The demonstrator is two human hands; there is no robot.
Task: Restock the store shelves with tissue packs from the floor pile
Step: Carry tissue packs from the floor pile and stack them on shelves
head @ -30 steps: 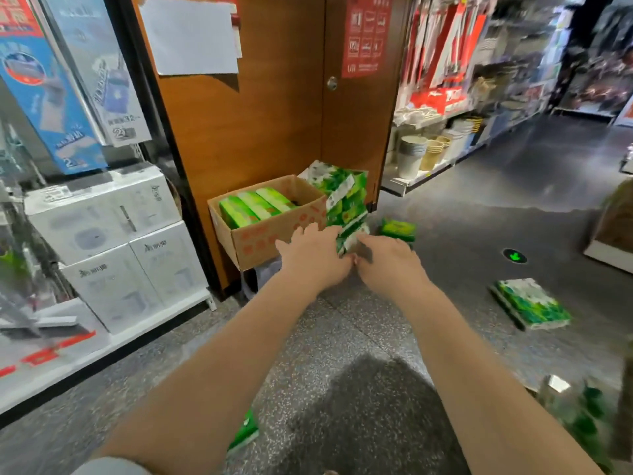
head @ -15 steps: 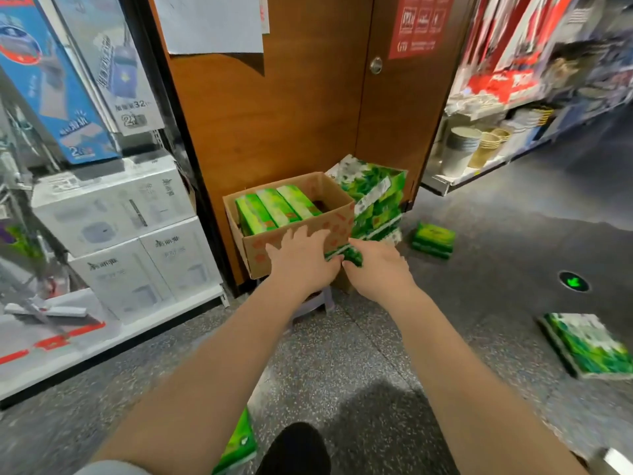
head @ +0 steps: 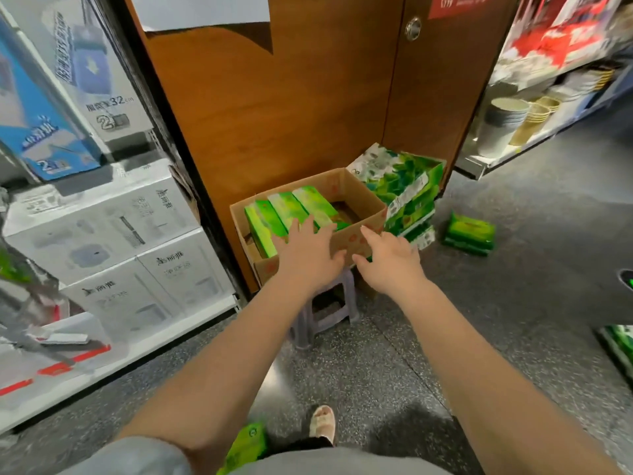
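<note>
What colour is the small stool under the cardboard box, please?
The stool is pale purple, seen in the head view.

Green tissue packs (head: 291, 210) stand on edge, side by side, in left part of open cardboard box (head: 363, 204). Big green-and-white tissue bundles (head: 407, 190) stacked just right of box, against wooden wall. Small green pack (head: 470, 233) lies flat on floor, farther right.
</note>
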